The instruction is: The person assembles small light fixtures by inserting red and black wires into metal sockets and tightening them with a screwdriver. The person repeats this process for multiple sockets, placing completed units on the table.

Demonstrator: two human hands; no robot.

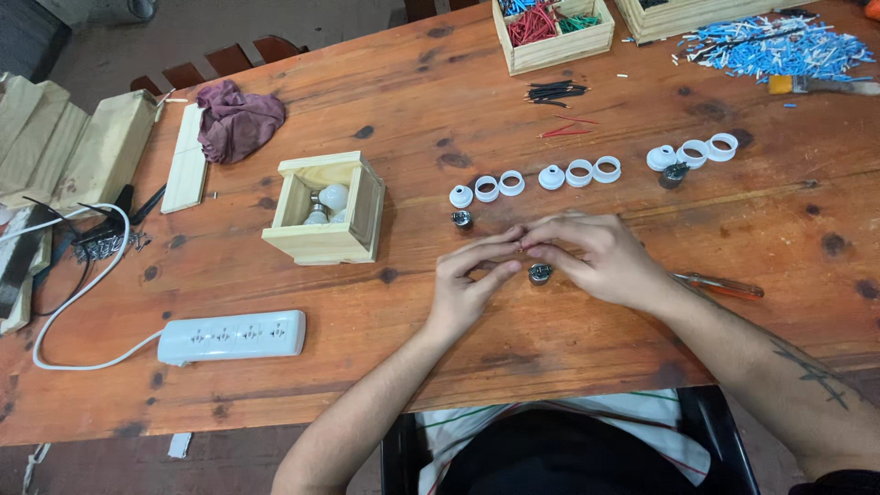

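- Your left hand (472,280) and right hand (596,257) meet fingertip to fingertip at table centre, pinching something small and reddish — too small to name, possibly a bit of wire. Both hands look pinched shut on it.
- A small metal socket piece (540,273) sits on the table (412,367) just under your fingers, at 6 o'clock from the pinch, not held.
- Risk, as I judge it: the pinched bit is tiny, so a loosened finger could drop it onto the dark wood grain, where it would be hard to find.
- Your right wrist lies close to the screwdriver (720,286) at 3 o'clock — a sweep could roll it away.
- Count: nine white plastic rings and caps (578,172) at 12 o'clock, in three groups of three; three metal pieces in all.
- One wooden box (325,209) at 9 o'clock holds bulbs; one power strip (231,336) at 8 o'clock.
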